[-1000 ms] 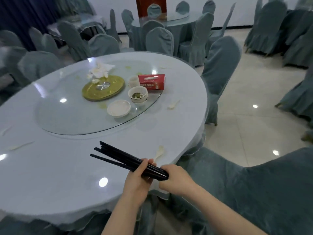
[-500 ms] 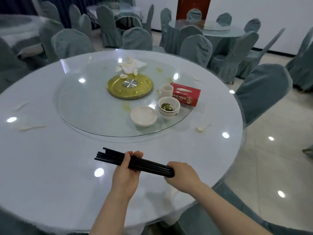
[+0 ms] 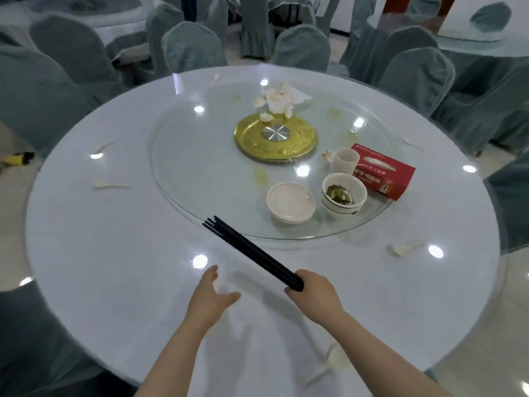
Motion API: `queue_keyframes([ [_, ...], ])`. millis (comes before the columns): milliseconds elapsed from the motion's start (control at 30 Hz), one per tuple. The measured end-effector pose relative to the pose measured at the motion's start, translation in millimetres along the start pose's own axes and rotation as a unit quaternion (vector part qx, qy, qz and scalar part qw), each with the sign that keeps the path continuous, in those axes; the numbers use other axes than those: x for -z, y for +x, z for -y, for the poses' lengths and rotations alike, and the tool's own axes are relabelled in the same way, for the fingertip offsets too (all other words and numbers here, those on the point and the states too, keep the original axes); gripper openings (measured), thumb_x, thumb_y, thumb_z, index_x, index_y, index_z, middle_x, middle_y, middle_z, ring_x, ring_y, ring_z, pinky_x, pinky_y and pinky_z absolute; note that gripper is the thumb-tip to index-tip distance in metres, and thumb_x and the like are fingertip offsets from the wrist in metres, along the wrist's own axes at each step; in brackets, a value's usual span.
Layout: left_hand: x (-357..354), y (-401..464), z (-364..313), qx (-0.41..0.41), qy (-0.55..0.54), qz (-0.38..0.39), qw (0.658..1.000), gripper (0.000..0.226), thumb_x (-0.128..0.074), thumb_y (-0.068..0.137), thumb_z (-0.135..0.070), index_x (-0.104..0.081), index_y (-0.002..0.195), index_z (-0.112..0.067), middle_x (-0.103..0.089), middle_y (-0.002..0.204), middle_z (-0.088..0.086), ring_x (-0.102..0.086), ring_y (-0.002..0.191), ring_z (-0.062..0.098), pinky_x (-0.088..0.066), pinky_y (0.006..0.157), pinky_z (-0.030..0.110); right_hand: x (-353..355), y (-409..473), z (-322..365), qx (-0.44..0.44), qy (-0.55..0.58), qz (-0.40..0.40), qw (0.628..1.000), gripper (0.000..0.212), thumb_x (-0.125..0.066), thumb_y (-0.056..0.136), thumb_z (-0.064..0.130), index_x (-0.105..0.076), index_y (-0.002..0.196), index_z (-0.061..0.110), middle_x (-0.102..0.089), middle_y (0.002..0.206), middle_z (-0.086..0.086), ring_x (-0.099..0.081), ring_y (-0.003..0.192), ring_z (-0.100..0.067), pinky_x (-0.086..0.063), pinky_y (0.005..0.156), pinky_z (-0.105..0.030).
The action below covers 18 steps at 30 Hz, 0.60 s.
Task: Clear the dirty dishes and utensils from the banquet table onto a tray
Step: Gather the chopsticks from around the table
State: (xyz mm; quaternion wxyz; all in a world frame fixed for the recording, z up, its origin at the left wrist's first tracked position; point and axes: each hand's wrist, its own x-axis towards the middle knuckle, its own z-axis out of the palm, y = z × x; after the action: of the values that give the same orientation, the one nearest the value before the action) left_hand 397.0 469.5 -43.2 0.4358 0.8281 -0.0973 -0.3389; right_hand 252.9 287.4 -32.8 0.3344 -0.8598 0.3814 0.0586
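Observation:
My right hand (image 3: 313, 293) grips the near end of a bundle of black chopsticks (image 3: 252, 250), which points away to the upper left over the round table (image 3: 114, 253). My left hand (image 3: 210, 299) hovers beside the bundle with fingers spread, holding nothing. On the glass turntable (image 3: 200, 173) stand stacked white saucers (image 3: 290, 202), stacked bowls with green scraps (image 3: 343, 194) and stacked small cups (image 3: 344, 163). White spoons lie on the cloth at the left (image 3: 110, 184), far left (image 3: 103, 146), right (image 3: 406, 249) and near edge (image 3: 329, 365). No tray is in view.
A gold centre plate (image 3: 276, 137) carries crumpled napkins (image 3: 279, 101). A red tissue box (image 3: 382, 174) lies beside the cups. Covered chairs (image 3: 191, 47) ring the table, and other tables stand behind. Tiled floor (image 3: 486, 353) shows at the right.
My left hand has let go of the chopsticks and opened. The bundle, now held by the right hand alone, has swung to point away toward the turntable. The view has shifted left over the table.

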Motion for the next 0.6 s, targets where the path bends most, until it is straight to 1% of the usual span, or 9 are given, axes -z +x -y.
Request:
queue_keyframes([
  [33,3.3,6.5,7.2,0.016,0.074,-0.031,0.997,0.102,-0.080,0.076,-0.023,-0.013,0.153,-0.019,-0.027,0.156,0.005,-0.031,0.140,0.023,-0.036,0.102,0.031,-0.4,8.2,0.2,-0.010,0.009,-0.007,1.000,0.020,-0.059,0.082,0.035,-0.046,0.069,0.028,-0.054,0.063,0.009,-0.052,0.058,-0.009,-0.034,0.049,-0.024],
  [67,6.6,13.3,14.1,0.032,0.157,-0.057,0.985,0.115,-0.081,0.074,-0.028,0.001,0.154,-0.015,-0.011,0.161,0.008,-0.014,0.147,0.026,-0.027,0.112,0.036,-0.2,16.4,0.7,-0.019,0.018,-0.015,1.000,0.021,-0.059,0.082,0.034,-0.046,0.067,0.027,-0.053,0.062,0.009,-0.051,0.056,-0.009,-0.033,0.047,-0.024],
  [100,10.2,20.0,20.9,0.050,0.236,-0.067,0.968,0.124,-0.081,0.073,-0.035,0.012,0.152,-0.012,0.004,0.162,0.010,0.000,0.149,0.028,-0.016,0.118,0.041,0.7,24.9,1.7,-0.028,0.027,-0.022,0.999,0.021,-0.058,0.082,0.033,-0.046,0.067,0.025,-0.053,0.061,0.008,-0.050,0.054,-0.009,-0.032,0.046,-0.025],
  [167,18.0,30.5,32.2,0.104,0.325,-0.056,0.938,0.134,-0.078,0.070,-0.050,0.023,0.148,-0.009,0.020,0.160,0.010,0.014,0.148,0.029,-0.006,0.118,0.051,2.8,42.9,4.5,-0.041,0.035,-0.029,0.998,0.019,-0.057,0.081,0.031,-0.047,0.067,0.023,-0.054,0.060,0.007,-0.051,0.053,-0.011,-0.032,0.045,-0.025],
  [267,23.1,36.5,42.9,0.158,0.372,-0.025,0.914,0.140,-0.071,0.064,-0.069,0.024,0.148,-0.010,0.026,0.158,0.004,0.015,0.148,0.025,-0.004,0.114,0.062,5.1,68.4,13.4,-0.045,0.038,-0.033,0.998,0.013,-0.056,0.080,0.029,-0.052,0.070,0.021,-0.057,0.062,0.005,-0.053,0.055,-0.013,-0.032,0.045,-0.026],
  [367,23.2,40.1,42.6,0.165,0.409,-0.018,0.897,0.141,-0.067,0.062,-0.075,0.023,0.148,-0.010,0.026,0.158,0.003,0.012,0.148,0.024,-0.004,0.111,0.065,4.4,95.0,27.8,-0.033,0.040,-0.037,0.998,0.010,-0.054,0.080,0.025,-0.055,0.073,0.018,-0.057,0.063,0.004,-0.053,0.057,-0.016,-0.033,0.045,-0.026],
  [433,23.3,42.2,38.5,0.167,0.423,-0.012,0.890,0.140,-0.067,0.063,-0.073,0.022,0.148,-0.008,0.025,0.159,0.005,0.010,0.148,0.026,-0.005,0.112,0.064,3.3,112.2,39.4,-0.016,0.025,-0.029,0.999,0.008,-0.054,0.080,0.020,-0.059,0.077,0.014,-0.057,0.063,0.003,-0.052,0.057,-0.018,-0.033,0.046,-0.026],
  [500,23.3,41.7,34.8,0.167,0.422,-0.004,0.891,0.138,-0.069,0.067,-0.069,0.022,0.148,-0.005,0.026,0.158,0.009,0.011,0.148,0.029,-0.009,0.115,0.060,2.1,124.7,51.0,0.004,0.008,-0.018,1.000,0.006,-0.054,0.079,0.015,-0.059,0.081,0.012,-0.058,0.067,0.000,-0.053,0.062,-0.023,-0.034,0.051,-0.027],
  [600,22.7,40.3,34.1,0.165,0.415,0.001,0.895,0.137,-0.071,0.069,-0.065,0.023,0.147,-0.004,0.027,0.157,0.011,0.012,0.148,0.031,-0.017,0.116,0.054,0.8,137.4,63.5,0.013,0.027,-0.022,0.999,0.005,-0.057,0.077,0.011,-0.054,0.073,0.012,-0.059,0.070,-0.003,-0.056,0.066,-0.026,-0.037,0.055,-0.027],
])
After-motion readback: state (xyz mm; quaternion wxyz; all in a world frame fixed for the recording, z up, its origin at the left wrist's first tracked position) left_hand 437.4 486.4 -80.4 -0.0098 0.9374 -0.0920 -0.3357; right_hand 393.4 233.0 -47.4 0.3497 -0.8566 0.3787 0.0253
